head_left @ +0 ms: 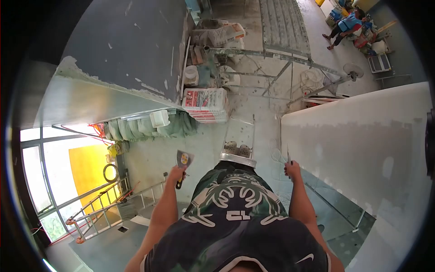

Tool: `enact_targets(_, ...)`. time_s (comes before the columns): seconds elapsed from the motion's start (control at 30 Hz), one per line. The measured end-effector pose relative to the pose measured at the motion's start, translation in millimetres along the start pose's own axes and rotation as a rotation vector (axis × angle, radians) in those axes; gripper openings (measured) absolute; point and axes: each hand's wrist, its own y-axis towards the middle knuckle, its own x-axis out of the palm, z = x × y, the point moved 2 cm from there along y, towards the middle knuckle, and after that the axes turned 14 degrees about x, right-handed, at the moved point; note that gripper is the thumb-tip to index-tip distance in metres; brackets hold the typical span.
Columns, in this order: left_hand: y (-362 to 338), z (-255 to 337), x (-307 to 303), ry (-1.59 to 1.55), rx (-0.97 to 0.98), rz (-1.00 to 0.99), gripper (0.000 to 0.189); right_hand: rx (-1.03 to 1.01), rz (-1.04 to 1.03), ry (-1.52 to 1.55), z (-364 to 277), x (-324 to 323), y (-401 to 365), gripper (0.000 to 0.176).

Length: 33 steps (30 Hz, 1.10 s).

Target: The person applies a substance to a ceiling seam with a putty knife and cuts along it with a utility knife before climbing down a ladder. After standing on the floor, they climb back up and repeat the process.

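Note:
My left hand is closed round the dark handle of a putty knife, whose wide metal blade points up and carries a yellow sticker. On the other side, my right hand grips a thin tool seen nearly edge-on, so its exact kind is hard to tell. Both hands are held apart, out to the sides of my body. Below, between them, my shoes stand near a pale metal edge.
A partly plastered wall rises on the right. Stacked bags, a white bucket and a metal scaffold frame lie ahead. Ladders stand at the lower left. Another person is at the far upper right.

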Motion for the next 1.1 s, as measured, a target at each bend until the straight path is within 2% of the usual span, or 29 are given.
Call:
enact_targets(0.07,-3.3,-17.5,3.2,0.005,0.005,-0.050,0.031,0.032,-0.010,-0.004,15.1,3.2,3.8,0.017)
enact_targets(0.13,-12.3,-24.9,5.9,-0.001,-0.109,-0.026,0.030,0.072,-0.018,-0.008,33.6,5.9,3.9,0.017)
enact_targets(0.17,-14.7,-27.9,4.2,-0.001,-0.103,-0.031,0.030,0.120,-0.030,-0.036,41.4,6.6,1.3,0.017)
enact_targets(0.33,19.6,-16.1,-3.2,0.018,-0.119,-0.052,0.028,0.187,-0.001,-0.110,41.6,6.0,-14.1,0.018)
enact_targets(0.43,47.9,-3.3,-11.1,-0.027,-0.058,-0.060,0.028,0.134,0.033,0.024,18.2,2.0,-24.3,0.018)
enact_targets(0.5,70.0,18.7,-15.6,-0.066,-0.008,-0.045,0.028,0.095,0.033,0.010,-0.4,2.0,-19.6,0.019)
enact_targets(0.57,84.7,35.5,-19.2,-0.165,0.060,0.036,0.026,-0.001,0.029,-0.213,-24.4,2.2,-23.8,0.021)
enact_targets(0.67,95.9,60.4,-20.7,-0.182,0.069,0.041,0.025,-0.078,0.084,-0.133,-58.9,3.2,-28.4,0.024)
enact_targets(0.8,110.4,52.8,-24.6,-0.162,0.081,-0.009,0.024,-0.150,0.124,-0.164,-94.6,5.9,-32.0,0.026)
enact_targets(0.93,123.0,11.8,-29.2,-0.098,0.031,-0.046,0.028,-0.166,0.123,-0.207,-111.5,13.0,-35.6,0.031)
enact_targets(1.03,116.9,-4.9,-30.4,-0.049,-0.069,-0.037,0.027,-0.317,0.208,-0.298,-80.6,18.0,14.9,0.037)
enact_targets(1.1,112.9,10.9,-30.0,-0.067,-0.088,-0.035,0.027,-0.178,0.123,-0.236,-99.7,19.6,-23.8,0.037)
